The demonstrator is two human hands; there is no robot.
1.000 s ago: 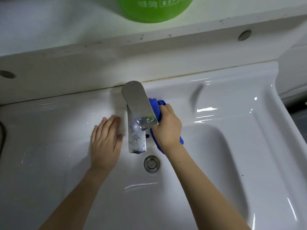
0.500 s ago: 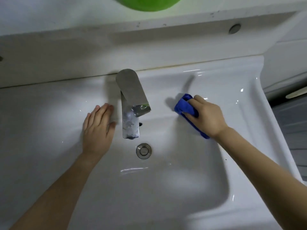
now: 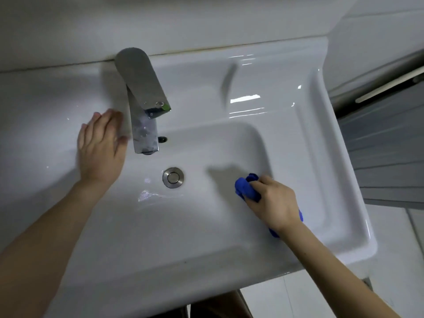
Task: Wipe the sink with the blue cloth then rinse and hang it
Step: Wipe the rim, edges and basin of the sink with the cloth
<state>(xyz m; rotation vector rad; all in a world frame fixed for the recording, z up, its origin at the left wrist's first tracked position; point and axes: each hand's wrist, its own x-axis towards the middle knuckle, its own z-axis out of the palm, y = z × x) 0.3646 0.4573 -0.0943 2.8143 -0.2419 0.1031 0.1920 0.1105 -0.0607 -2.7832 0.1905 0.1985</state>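
Observation:
The white ceramic sink (image 3: pixel 321 157) fills the view, with a round metal drain (image 3: pixel 173 177) in its basin. My right hand (image 3: pixel 273 200) grips the bunched blue cloth (image 3: pixel 246 188) and presses it against the basin's right inner wall, near the front. Part of the cloth shows under my wrist. My left hand (image 3: pixel 101 148) lies flat, fingers straight, on the sink's left ledge beside the chrome tap (image 3: pixel 142 106).
The tap's flat lever juts out over the basin's back edge, and a small dark overflow hole (image 3: pixel 163 139) sits behind the spout. A white wall ledge runs behind the sink. Grey cabinet fronts (image 3: pixel 390 145) and floor tiles lie to the right.
My right hand has carried the cloth from beside the tap, across the right back ledge, down into the basin's right front side. The left hand has stayed put.

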